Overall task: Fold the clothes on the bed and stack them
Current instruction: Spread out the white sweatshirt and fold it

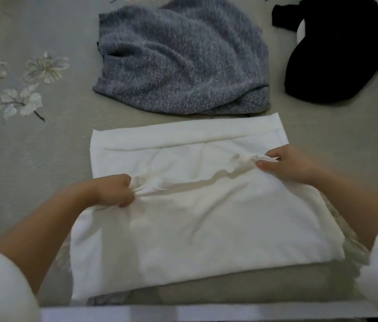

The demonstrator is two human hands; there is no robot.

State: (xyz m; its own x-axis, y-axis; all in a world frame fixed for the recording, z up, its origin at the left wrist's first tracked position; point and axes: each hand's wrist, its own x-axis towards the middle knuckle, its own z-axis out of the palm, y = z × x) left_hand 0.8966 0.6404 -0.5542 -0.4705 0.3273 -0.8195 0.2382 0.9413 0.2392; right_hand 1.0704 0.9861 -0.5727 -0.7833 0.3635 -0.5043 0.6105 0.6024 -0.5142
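A white garment [197,219] lies spread flat on the bed, its hemmed edge at the far side. My left hand [113,191] grips a bunched fold of it near the left edge. On the right side, my right hand [285,163] pinches another bunch of the same cloth. A raised crease runs between the two hands. Beyond it lies a grey-blue knitted sweater [183,61], loosely folded. A black garment [346,54] is crumpled at the far right.
The bed has a grey cover [32,163] with embroidered white flowers [30,89] at the left. A pale strip [206,313] runs along the near edge of the view. White sleeves cover both upper arms.
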